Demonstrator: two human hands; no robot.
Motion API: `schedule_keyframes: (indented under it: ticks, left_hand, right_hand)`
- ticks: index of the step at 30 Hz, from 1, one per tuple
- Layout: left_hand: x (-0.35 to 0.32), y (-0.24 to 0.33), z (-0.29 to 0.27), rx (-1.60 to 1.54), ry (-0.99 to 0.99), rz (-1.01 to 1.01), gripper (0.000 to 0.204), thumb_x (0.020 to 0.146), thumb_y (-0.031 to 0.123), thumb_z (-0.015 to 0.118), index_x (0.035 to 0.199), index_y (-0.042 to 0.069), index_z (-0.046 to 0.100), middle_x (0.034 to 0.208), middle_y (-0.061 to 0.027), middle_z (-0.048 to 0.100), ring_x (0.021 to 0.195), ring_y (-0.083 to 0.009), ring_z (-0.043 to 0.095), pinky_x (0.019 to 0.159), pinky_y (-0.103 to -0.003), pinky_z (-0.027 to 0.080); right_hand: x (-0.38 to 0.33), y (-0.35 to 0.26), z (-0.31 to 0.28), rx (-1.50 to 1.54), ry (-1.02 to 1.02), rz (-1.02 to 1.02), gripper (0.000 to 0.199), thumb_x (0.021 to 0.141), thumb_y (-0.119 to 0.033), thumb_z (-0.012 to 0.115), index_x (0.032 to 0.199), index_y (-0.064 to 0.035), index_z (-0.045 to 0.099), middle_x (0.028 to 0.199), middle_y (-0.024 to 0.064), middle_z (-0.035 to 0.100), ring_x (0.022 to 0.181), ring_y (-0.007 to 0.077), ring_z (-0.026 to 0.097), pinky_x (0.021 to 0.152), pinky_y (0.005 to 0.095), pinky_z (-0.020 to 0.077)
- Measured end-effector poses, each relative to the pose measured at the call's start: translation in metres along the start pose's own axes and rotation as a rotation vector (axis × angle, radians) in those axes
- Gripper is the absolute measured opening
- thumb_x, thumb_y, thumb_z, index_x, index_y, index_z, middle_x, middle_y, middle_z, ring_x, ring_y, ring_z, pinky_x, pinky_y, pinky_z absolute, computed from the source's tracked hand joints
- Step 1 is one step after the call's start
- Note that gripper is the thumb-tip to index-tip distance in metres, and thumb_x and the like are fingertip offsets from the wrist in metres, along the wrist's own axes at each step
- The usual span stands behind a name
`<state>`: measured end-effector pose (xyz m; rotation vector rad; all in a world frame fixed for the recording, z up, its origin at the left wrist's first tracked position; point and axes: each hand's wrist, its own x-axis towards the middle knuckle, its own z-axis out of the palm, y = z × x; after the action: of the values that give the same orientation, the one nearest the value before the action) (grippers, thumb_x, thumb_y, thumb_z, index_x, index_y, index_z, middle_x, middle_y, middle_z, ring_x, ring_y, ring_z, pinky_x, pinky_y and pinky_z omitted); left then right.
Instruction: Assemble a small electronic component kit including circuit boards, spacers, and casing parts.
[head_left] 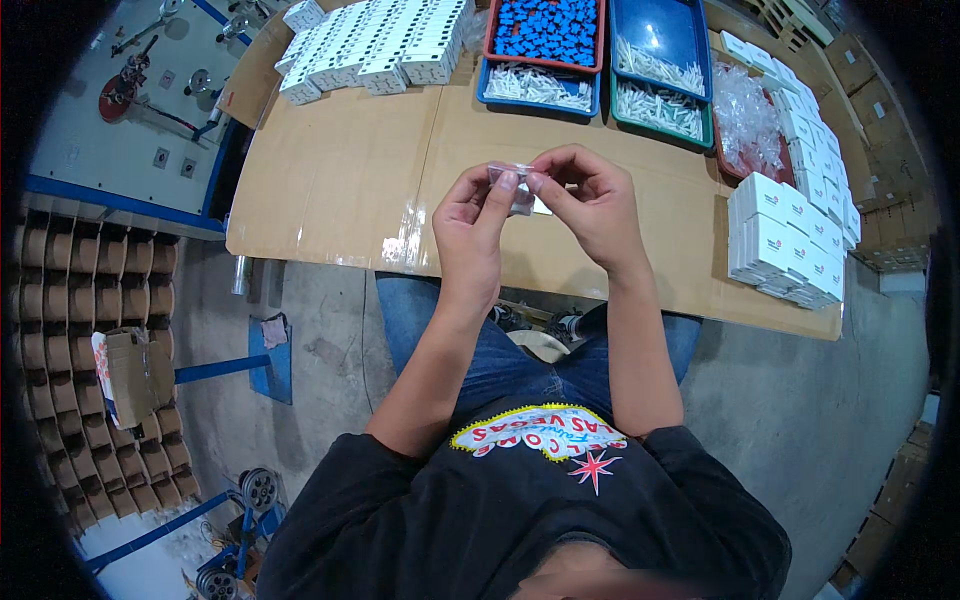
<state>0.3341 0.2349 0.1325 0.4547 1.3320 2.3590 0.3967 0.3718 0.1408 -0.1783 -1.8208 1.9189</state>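
Both hands meet above the near part of the desk [340, 190], a flat top covered in smooth brown cardboard sheets joined by glossy tape. Between them is a small clear plastic bag [515, 182], thin, crinkled and shiny, with a pale flat piece showing at its lower edge. The left hand [472, 225] pinches the bag's left end between thumb and forefinger, the other fingers curled loosely. The right hand [590, 200] grips the bag's right end with bent fingertips, the knuckles arched over it. The bag is held in the air, clear of the desk surface, roughly over the desk's middle.

At the far edge sits a red tray [545, 32] packed with small blue blocky parts, stacked on a blue tray [540, 90] holding slim white tube-like pieces. Just beside them, another blue tray [660, 45] over a green one holds more of the same white pieces. To the right lies a heap of crumpled clear bags [748, 120]. Small white cardboard boxes [785, 245], square-edged and matte, are stacked in rows at the right end, and more white boxes [375, 45] lie in rows at the far left.
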Motion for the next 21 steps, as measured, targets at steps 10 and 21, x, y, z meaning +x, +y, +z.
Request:
schedule_keyframes:
  ticks: [10, 21]
  left_hand:
    - [-0.0015, -0.0022, 0.003, 0.06, 0.021, 0.099, 0.01, 0.103, 0.011, 0.065, 0.11, 0.003, 0.065, 0.102, -0.0026, 0.068, 0.092, -0.0087, 0.063, 0.084, -0.025, 0.052]
    - [-0.0012, -0.0025, 0.0022, 0.149, 0.013, 0.17, 0.014, 0.104, 0.014, 0.065, 0.112, 0.003, 0.063, 0.101, -0.0032, 0.068, 0.092, -0.0096, 0.066, 0.081, -0.026, 0.055]
  right_hand:
    - [-0.0012, 0.0041, 0.0011, -0.009, -0.007, 0.006, 0.012, 0.093, -0.008, 0.075, 0.102, -0.0008, 0.071, 0.09, 0.0019, 0.071, 0.082, 0.0066, 0.065, 0.069, 0.0226, 0.0545]
    - [-0.002, 0.0065, 0.0041, -0.028, 0.013, -0.028, 0.01, 0.094, -0.008, 0.074, 0.099, -0.0007, 0.07, 0.087, 0.0016, 0.07, 0.079, 0.0065, 0.065, 0.067, 0.0226, 0.0532]
